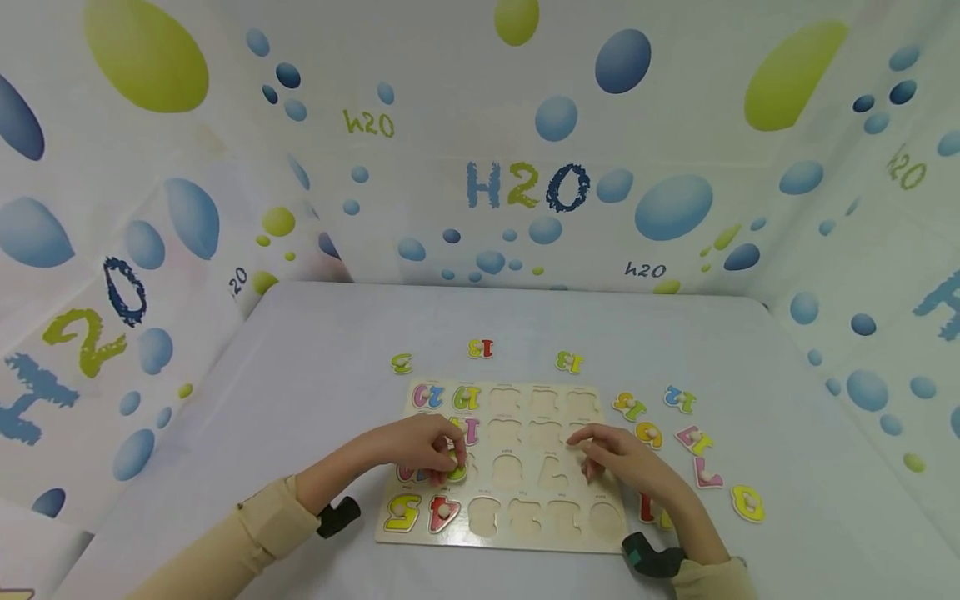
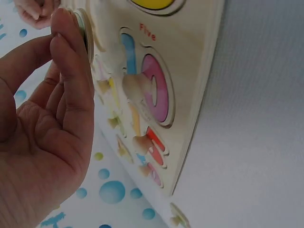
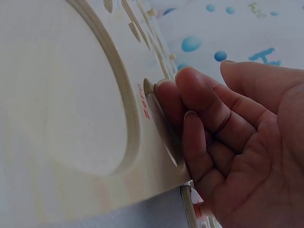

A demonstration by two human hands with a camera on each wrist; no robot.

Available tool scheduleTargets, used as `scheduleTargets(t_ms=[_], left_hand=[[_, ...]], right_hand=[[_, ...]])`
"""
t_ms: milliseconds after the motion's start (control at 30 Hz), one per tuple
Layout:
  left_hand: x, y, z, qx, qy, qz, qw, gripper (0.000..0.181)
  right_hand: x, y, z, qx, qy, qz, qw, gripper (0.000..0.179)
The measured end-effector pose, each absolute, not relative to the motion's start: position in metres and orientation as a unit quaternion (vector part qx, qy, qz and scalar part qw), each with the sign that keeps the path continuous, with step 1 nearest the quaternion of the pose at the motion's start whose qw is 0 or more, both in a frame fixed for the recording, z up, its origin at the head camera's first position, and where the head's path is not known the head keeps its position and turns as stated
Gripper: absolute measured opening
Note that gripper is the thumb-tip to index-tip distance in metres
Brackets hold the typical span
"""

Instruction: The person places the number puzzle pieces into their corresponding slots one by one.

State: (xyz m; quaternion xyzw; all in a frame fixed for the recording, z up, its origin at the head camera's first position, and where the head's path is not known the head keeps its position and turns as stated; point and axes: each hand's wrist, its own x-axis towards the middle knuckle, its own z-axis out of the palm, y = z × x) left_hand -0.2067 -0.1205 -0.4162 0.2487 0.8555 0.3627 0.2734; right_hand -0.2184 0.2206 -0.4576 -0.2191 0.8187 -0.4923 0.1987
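A wooden number puzzle board (image 1: 495, 543) lies on the white table below both hands. My left hand (image 1: 420, 443) pinches a green and yellow number piece (image 1: 457, 474) between thumb and fingertips, over the board's left part; in the left wrist view the piece (image 2: 86, 33) shows edge-on. Close by, a yellow 5 (image 1: 402, 513) and a red 4 (image 1: 438, 521) sit in their recesses. A blue and pink 10 (image 2: 159, 95) is set in behind them. Loosely curled and holding nothing, my right hand (image 1: 626, 460) has its fingertips at the board's right side, near the "zero" label.
Pieces showing 20 (image 1: 428, 397) and 19 (image 1: 467, 398) fill the board's far left corner. Loose pieces lie past the far edge, among them a green 3 (image 1: 402, 363). Several more, including a pink 7 (image 1: 708, 475) and a yellow 0 (image 1: 738, 505), lie to the right.
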Motion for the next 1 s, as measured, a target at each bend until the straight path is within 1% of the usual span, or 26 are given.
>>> scheduleTargets(t_ms=[100,267,367,633,900,1000], left_hand=[[-0.211,-0.117,-0.421,0.238,0.857,0.36,0.282,0.01],[-0.213,-0.114,-0.425,0.224,0.837,0.387,0.315,0.008],[-0.213,-0.113,-0.426,0.22,0.826,0.405,0.325,0.007],[-0.209,-0.107,-0.431,0.201,0.819,0.422,0.334,0.007],[-0.211,-0.107,-0.431,0.188,0.824,0.428,0.32,0.007],[-0.212,-0.105,-0.431,0.18,0.825,0.427,0.324,0.007]], right_hand=[[-0.219,0.22,-0.456,-0.221,0.818,-0.493,0.198,0.027],[-0.219,0.219,-0.457,-0.231,0.811,-0.499,0.201,0.027],[-0.22,0.219,-0.457,-0.225,0.813,-0.499,0.198,0.027],[-0.215,0.222,-0.462,-0.213,0.811,-0.502,0.21,0.028],[-0.219,0.221,-0.462,-0.217,0.812,-0.503,0.203,0.028],[-0.219,0.221,-0.461,-0.218,0.81,-0.504,0.208,0.028]])
